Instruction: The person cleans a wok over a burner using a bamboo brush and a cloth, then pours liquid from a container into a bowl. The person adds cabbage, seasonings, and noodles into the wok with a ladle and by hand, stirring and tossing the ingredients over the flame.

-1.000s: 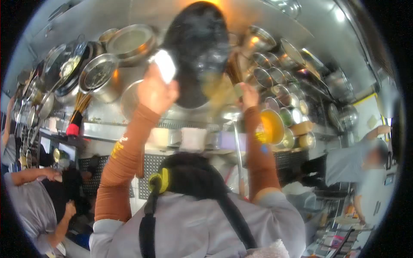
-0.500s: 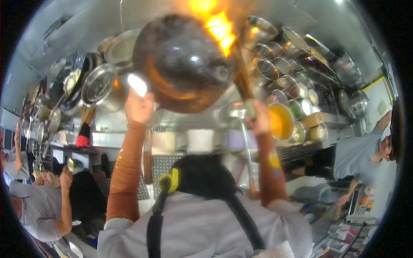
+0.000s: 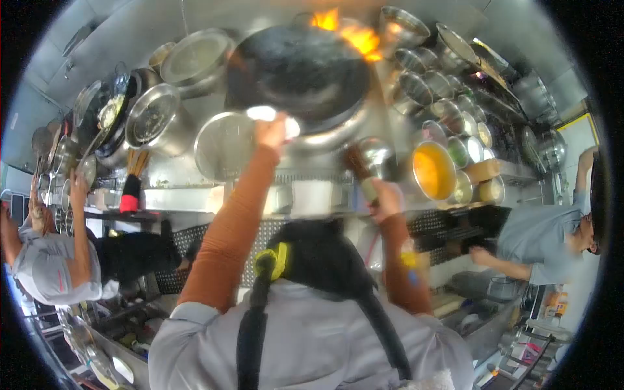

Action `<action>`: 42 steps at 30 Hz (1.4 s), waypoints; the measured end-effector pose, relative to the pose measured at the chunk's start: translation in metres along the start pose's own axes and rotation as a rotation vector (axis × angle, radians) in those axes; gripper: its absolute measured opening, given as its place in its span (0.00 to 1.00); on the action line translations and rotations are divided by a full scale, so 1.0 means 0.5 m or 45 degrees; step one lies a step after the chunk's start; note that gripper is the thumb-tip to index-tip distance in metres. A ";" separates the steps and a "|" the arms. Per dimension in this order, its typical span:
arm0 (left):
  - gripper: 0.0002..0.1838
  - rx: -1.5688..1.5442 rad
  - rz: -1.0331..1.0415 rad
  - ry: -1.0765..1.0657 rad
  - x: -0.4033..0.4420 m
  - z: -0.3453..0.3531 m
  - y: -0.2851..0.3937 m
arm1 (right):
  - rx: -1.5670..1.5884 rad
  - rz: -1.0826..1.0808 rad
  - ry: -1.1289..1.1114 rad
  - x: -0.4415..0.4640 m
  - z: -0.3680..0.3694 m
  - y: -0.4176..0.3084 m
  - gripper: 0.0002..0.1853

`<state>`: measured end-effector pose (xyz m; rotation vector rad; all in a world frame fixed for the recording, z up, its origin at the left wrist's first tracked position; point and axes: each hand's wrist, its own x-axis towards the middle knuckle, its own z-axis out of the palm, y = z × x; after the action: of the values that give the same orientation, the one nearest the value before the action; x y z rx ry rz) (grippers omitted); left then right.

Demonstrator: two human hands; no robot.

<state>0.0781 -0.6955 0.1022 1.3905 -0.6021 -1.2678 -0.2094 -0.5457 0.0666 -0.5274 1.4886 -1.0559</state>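
Observation:
A large dark wok (image 3: 299,81) sits over the burner, its inside facing up, with orange flames (image 3: 361,40) beyond its far right rim. My left hand (image 3: 272,133) is closed on a white cloth (image 3: 262,113) at the wok's near rim. In my right hand (image 3: 388,198) is a bamboo wok brush (image 3: 356,162), gripped by its handle, bristles pointing up and left. The brush is apart from the wok. Right beside it lies a shiny round metal piece, probably a ladle bowl (image 3: 377,155).
Left of the wok stand a round mesh strainer (image 3: 224,146) and metal pots (image 3: 156,120). Another brush with a red handle (image 3: 130,195) is near the left edge. At right are several metal containers and a pot of orange liquid (image 3: 434,170). Co-workers stand on both sides.
The wok has come down from a tilt that showed its underside. My left hand moved right with it. The brush in my right hand has dropped lower, away from the wok. The flames shrank.

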 end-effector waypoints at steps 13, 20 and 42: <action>0.40 1.939 0.542 -0.316 -0.154 -0.244 -0.125 | -1.542 -1.513 0.691 -0.021 0.057 0.013 0.19; 0.47 2.180 0.530 -0.367 -0.187 -0.275 -0.197 | -2.035 -0.732 -0.624 0.053 -0.020 0.315 0.14; 0.25 1.391 0.073 -0.536 -0.420 -0.237 -0.322 | -0.045 0.316 -0.819 0.038 0.125 0.446 0.18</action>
<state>0.0768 -0.4218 0.0061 1.9290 -1.7932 -1.2186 -0.1013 -0.4717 -0.1256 -0.6169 0.9686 -0.5847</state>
